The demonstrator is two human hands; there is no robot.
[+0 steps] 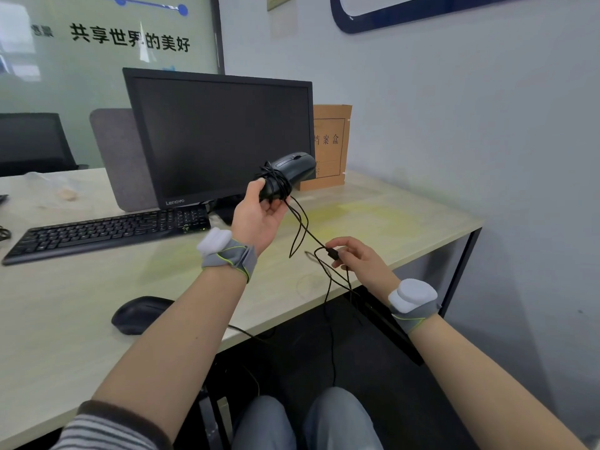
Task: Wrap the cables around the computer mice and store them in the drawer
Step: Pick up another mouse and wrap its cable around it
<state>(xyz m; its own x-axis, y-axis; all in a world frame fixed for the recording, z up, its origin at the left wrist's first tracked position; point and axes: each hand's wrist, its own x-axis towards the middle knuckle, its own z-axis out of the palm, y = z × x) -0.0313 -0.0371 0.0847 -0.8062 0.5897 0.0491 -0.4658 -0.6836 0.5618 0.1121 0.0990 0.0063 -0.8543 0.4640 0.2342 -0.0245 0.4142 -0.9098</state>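
A black wired mouse (pixel 293 172) is being held up in the air in front of the monitor (pixel 220 138), near its lower right corner, several turns of its cable (pixel 300 222) already bunching around its rear half. The left hand (pixel 259 216) is gripping the mouse's tail end, fingers (pixel 258 186) curled around the body and the coils. Below and to the right of the monitor, the right hand (pixel 360 258) is pinching the cable near its plug (pixel 332 254), thumb and forefinger narrowed on it, loose loops hanging past the table (pixel 373 219) edge. To finish this wrap well, the remaining slack probably wants feeding under light tension, each turn lying beside the last. A second mouse (pixel 139 315) is sitting on the table well below the monitor, cable unwrapped and trailing off the edge, beside the keyboard (pixel 107 233). No drawer is showing.
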